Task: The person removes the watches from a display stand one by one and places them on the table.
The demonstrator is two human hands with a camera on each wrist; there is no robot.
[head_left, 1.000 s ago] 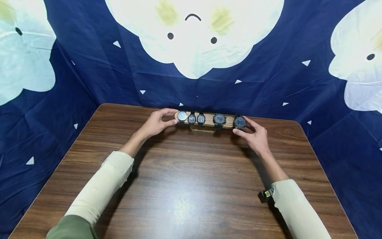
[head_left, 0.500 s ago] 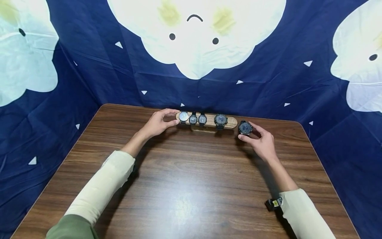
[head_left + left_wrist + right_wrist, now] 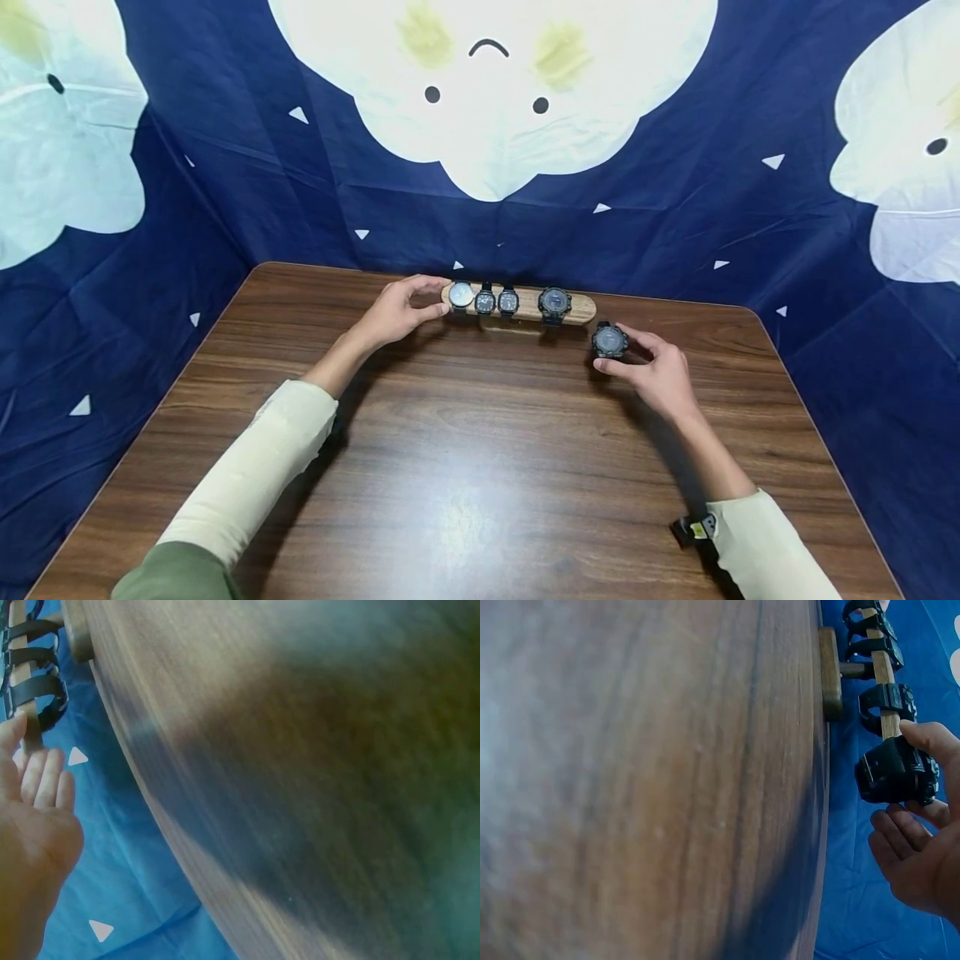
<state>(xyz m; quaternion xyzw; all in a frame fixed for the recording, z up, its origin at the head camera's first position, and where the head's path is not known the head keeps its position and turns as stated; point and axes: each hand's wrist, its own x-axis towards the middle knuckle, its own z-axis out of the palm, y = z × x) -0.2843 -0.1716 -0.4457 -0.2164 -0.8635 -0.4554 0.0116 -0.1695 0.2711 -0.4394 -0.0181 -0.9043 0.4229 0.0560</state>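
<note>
A wooden watch stand point(image 3: 530, 302) with a long rounded bar stands near the table's far edge. My left hand point(image 3: 393, 312) grips the bar's left end between thumb and fingers. Nearest that hand is a watch with a pale face point(image 3: 461, 294), followed by two small dark watches, one of them a square-looking watch point(image 3: 485, 302). Farther right on the bar sits a chunky black watch point(image 3: 555, 302). Off the bar's right end, my right hand point(image 3: 662, 379) pinches another chunky black watch point(image 3: 610, 341), its strap forming a closed loop point(image 3: 889, 772).
The brown wooden table point(image 3: 450, 433) spreads out in front of the stand. A dark blue cloth point(image 3: 247, 167) with white cloud shapes hangs close behind its far edge and at both sides. A small black camera point(image 3: 693, 529) is worn at the right wrist.
My right hand has drawn the black watch off the bar's right end, first rightward, then toward me. My left hand keeps its grip on the stand.
</note>
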